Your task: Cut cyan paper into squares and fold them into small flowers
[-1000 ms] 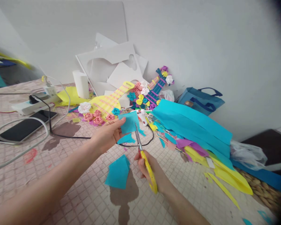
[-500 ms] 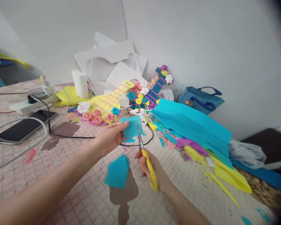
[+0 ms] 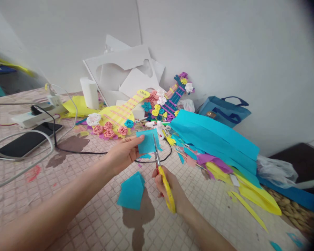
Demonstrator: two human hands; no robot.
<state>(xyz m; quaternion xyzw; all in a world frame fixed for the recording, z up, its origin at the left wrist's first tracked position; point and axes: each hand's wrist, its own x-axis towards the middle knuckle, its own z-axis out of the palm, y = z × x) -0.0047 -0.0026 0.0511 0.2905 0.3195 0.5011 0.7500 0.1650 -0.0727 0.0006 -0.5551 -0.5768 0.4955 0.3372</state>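
Note:
Between thumb and fingers, my left hand [image 3: 127, 151] pinches a small square of turquoise paper [image 3: 146, 142] above the table. My right hand [image 3: 170, 188] is wrapped round the handles of yellow-and-red scissors [image 3: 167, 190]. Their blades point away from me and lie at the right edge of the square. On the table below, nearer to me, rests a stack of turquoise paper pieces [image 3: 131, 191]. Behind the held square is a white glue gun [image 3: 160, 131], partly among paper scraps.
A yellow paper guitar [image 3: 117, 115] with paper flowers and a blue one [image 3: 174, 101] lean at the back. Large turquoise sheets [image 3: 214, 139] and yellow paper [image 3: 261, 195] lie right. Left are a phone [image 3: 28, 141], a power strip [image 3: 39, 115] and loose cables.
My left hand and the turquoise square have shifted slightly right, and the scissor blades have stayed at the square's right edge. The stack on the table has not moved.

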